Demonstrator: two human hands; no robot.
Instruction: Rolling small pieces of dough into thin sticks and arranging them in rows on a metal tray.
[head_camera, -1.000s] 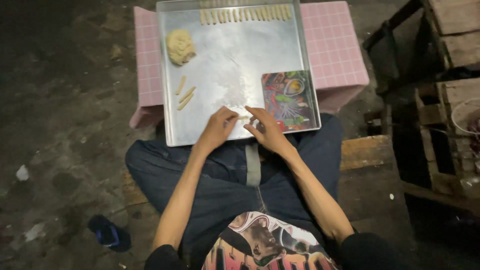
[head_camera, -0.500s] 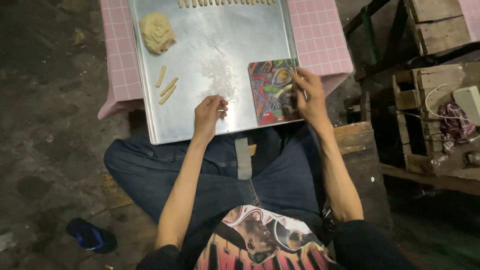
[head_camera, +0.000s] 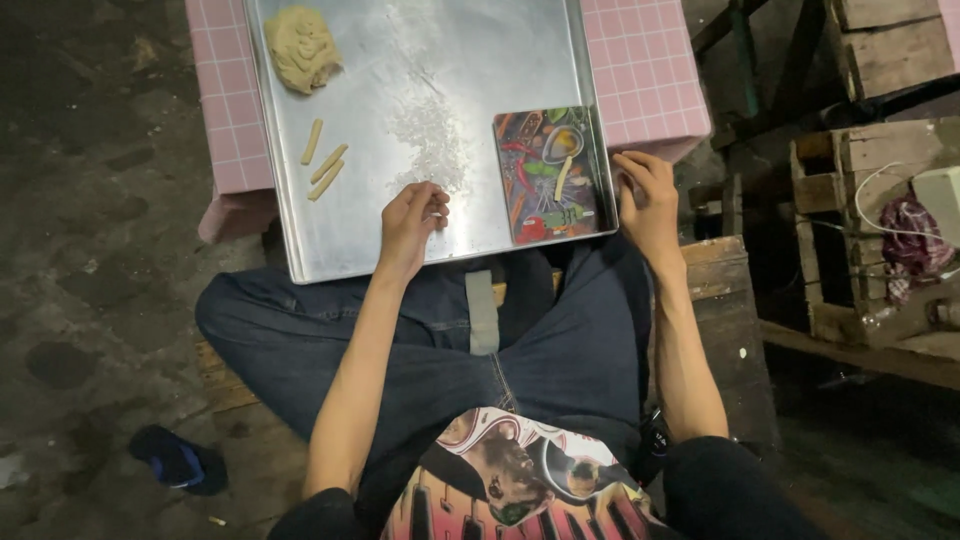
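Head view: tray (head_camera: 340, 250) top cut off, left hand (head_camera: 410, 222) fingers (head_camera: 432, 205) curled, contents unclear.

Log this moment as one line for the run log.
left hand on metal tray near flour | right hand at tray edge | dough stick on colourful board

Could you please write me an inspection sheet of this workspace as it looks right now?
Surface: metal tray dusted with flour, on a pink checked cloth.
Job's things: dough lump; three dough sticks at tray's left; one dough stick on a colourful board.
Clutter: blue sandal on the floor.
Hands: left hand curled on the tray, contents unclear; right hand resting open at the tray's right edge.
Cables: white cable in a crate.
Surroundings: wooden crates, dark floor.
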